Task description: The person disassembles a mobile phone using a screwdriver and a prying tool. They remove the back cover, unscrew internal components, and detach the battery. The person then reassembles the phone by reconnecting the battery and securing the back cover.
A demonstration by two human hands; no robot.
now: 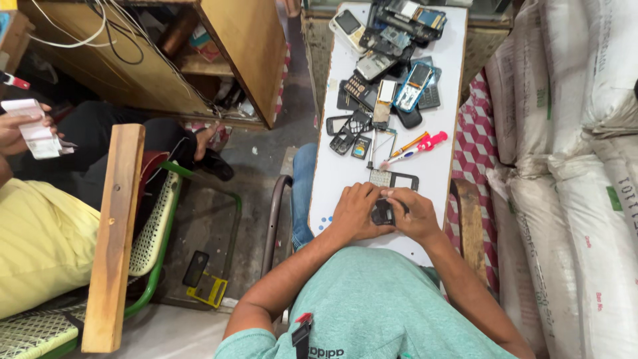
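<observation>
Your left hand [354, 211] and right hand [415, 214] meet over the near end of the white board [438, 169] that lies across your lap, and both are closed on one small dark phone part [383, 211] — the fingers of each hand curl round its edges, with the thumbs on top. The part sits between the two hands, just above the board's surface; what kind of piece it is you cannot tell, as the fingers hide most of it.

Just beyond your knuckles lies a grey keypad frame [393, 179], flat on the board. A little farther up, two screwdrivers rest side by side at a slant: one with a pink handle [425, 144] and one with an orange handle [410, 143]. To their left lie black phone shells [348, 129] and a small dark square piece [361, 147].

Farther still, a phone with a blue rim [413, 86] lies among loose casings and keypads, and at the far end of the board a heap of opened phones [392, 30] is piled up.

On your right stand white sacks [571, 166], stacked near the board. On your left — well apart from you — another person in a yellow shirt [36, 242] sits on a green chair [156, 226], and a hand of theirs holds a slip of paper [34, 133]. Beyond them stands a wooden cabinet [246, 46].
</observation>
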